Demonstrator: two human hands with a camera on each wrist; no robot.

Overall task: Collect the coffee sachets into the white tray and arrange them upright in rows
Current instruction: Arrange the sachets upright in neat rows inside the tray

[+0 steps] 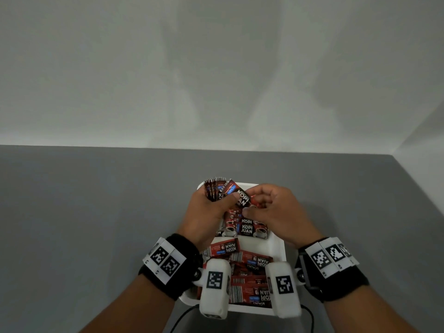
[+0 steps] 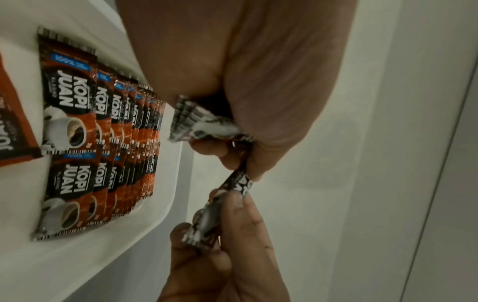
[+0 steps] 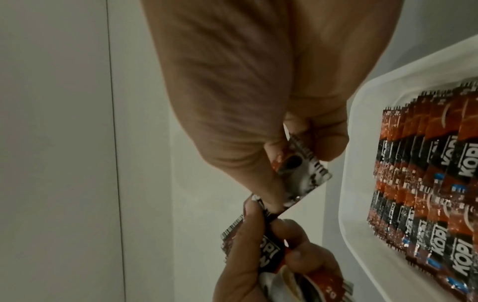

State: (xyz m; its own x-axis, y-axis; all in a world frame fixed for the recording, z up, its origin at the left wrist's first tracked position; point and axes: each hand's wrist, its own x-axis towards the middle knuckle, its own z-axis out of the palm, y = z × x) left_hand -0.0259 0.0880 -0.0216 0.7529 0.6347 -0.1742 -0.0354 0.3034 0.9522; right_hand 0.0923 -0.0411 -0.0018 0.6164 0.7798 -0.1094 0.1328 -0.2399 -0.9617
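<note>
Sachets, coffee, red and black, marked KOPI JUAN. Located in and above white tray (image 1: 278, 246) on grey table (image 1: 96, 212), below pale wall (image 1: 216, 68).

Left hand (image 1: 206, 212): fingers curled round a fanned bundle of sachets (image 1: 217, 188), held over the tray's far end; thumb pressed against the front packet. Same bundle seen end-on in left wrist view (image 2: 196, 122).

Right hand (image 1: 274, 207): thumb and fingertips (image 3: 271, 196) pinching a single sachet (image 1: 243, 197), tilted, its other end touching the left-hand bundle. Same packet seen in left wrist view (image 2: 207, 220) and right wrist view (image 3: 302, 169).

Upright rows (image 2: 108, 130): two rows side by side, packets standing on edge and packed face to face, at the tray's far half; also seen in right wrist view (image 3: 426, 179) and head view (image 1: 245, 228).

Loose sachets (image 1: 242, 267): lying flat and overlapping, some face down with barcodes showing, in the tray's near half.

Wrist cameras, white, with black-and-white markers: left (image 1: 215, 287), right (image 1: 283, 287), on black straps.
</note>
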